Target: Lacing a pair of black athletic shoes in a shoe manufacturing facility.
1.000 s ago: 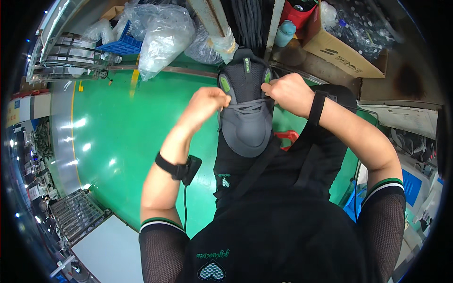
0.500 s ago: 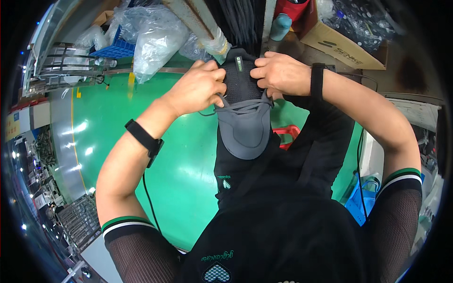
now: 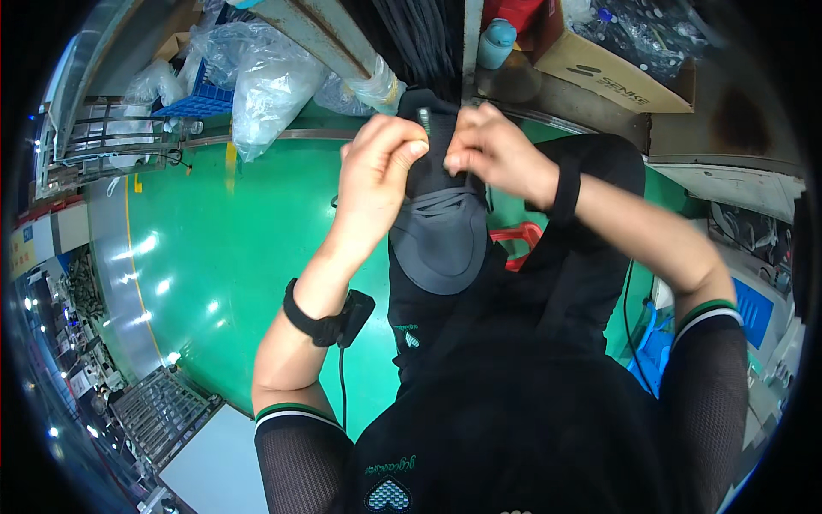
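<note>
A dark grey shoe (image 3: 441, 244) rests on my thigh, its toe toward me. Grey laces (image 3: 441, 203) cross it just above the toe cap, and its tongue (image 3: 435, 150) stretches away between my hands. At the tongue's left side my left hand (image 3: 374, 170) is closed, thumb pressed against the bent fingers. Opposite it, my right hand (image 3: 490, 150) pinches over the tongue's right edge, slightly blurred. Whatever thin thing either hand grips is too small or hidden to make out.
Beyond the shoe hangs a bundle of black cords (image 3: 417, 38) beside a metal post (image 3: 321, 38). Clear plastic bags (image 3: 270, 86) lie at far left. A cardboard box (image 3: 608, 73) and a light-blue bottle (image 3: 497, 43) stand far right. A red stool (image 3: 518, 244) shows beside my leg.
Both hands have left the shoe's sides by the laces and come closer together over the tongue. My left forearm has swung inward to the right. The shoe stays on my thigh.
</note>
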